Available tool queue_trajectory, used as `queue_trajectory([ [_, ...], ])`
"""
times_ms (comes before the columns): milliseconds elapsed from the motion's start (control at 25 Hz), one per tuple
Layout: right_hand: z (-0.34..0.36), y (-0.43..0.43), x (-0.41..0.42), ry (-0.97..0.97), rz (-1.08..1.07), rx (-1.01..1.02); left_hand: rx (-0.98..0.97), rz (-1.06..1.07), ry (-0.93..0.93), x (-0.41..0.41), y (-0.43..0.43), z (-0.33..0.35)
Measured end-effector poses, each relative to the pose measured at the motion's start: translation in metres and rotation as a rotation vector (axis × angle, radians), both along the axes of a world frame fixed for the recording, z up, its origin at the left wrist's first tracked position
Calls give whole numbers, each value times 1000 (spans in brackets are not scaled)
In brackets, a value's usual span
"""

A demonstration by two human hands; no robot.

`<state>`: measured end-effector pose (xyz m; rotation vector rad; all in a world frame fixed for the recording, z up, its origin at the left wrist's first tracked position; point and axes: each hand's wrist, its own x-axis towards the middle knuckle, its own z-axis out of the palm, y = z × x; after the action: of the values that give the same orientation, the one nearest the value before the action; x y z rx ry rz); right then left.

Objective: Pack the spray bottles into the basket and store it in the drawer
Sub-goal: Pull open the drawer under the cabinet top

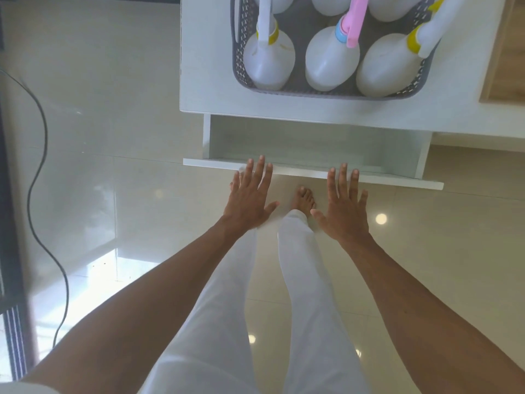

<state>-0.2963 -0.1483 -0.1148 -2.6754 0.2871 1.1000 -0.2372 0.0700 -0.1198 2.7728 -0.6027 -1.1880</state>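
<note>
A grey perforated basket (pixel 241 64) stands on the white tabletop (pixel 207 66) and holds several white spray bottles. One bottle has a yellow collar (pixel 268 62), one a blue collar with a pink trigger (pixel 331 61), another a yellow collar (pixel 389 69). Below the table edge a white drawer (pixel 312 143) is pulled partly out and looks bare inside. My left hand (pixel 250 197) and my right hand (pixel 343 206) are flat with fingers spread. Their fingertips lie at the drawer's front panel (pixel 397 182). Neither hand holds anything.
A wooden surface (pixel 505 58) borders the table on the right. A black cable (pixel 37 172) runs across the glossy tiled floor at left, beside a dark frame at the far left edge. My white trousers and a bare foot (pixel 305 199) are below the drawer.
</note>
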Motion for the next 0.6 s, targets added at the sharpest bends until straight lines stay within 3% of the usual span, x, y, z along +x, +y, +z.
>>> queue_trajectory([
  [320, 10, 13, -49, 76, -47, 66, 27, 46, 120, -48, 7, 9],
  [600, 20, 24, -94, 236, -38, 107, 84, 90, 356, -83, 10, 25],
])
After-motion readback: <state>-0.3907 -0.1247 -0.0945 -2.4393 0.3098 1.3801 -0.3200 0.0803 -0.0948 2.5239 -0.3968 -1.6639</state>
